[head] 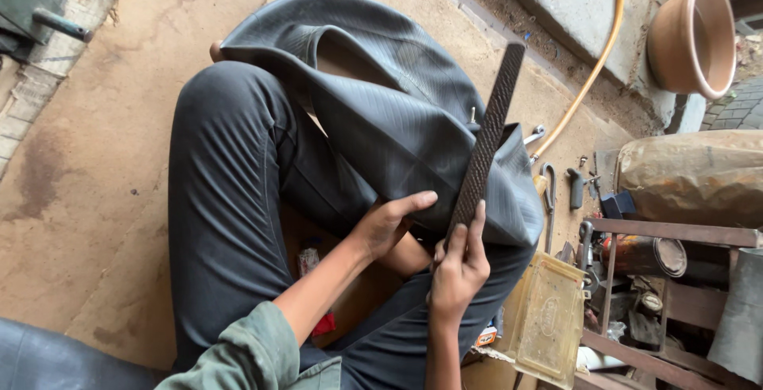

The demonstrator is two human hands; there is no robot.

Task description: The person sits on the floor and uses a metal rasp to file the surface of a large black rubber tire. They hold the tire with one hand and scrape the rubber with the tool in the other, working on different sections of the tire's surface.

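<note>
Both hands work at a black rubber inner tube (397,112) draped over the lap of a person seated on a dirt floor. Right hand (458,267) is closed around the lower end of a long, rough-faced rasp (486,140), its blade laid up across the rubber; left hand (387,222) lies flat against the tube with fingers spread, steadying it. No patch shows on the rubber, so the job looks to be at an early stage. Nearby lie a yellowish plastic box (547,318), an orange hose (596,64) and a clay pot (691,36).
</note>
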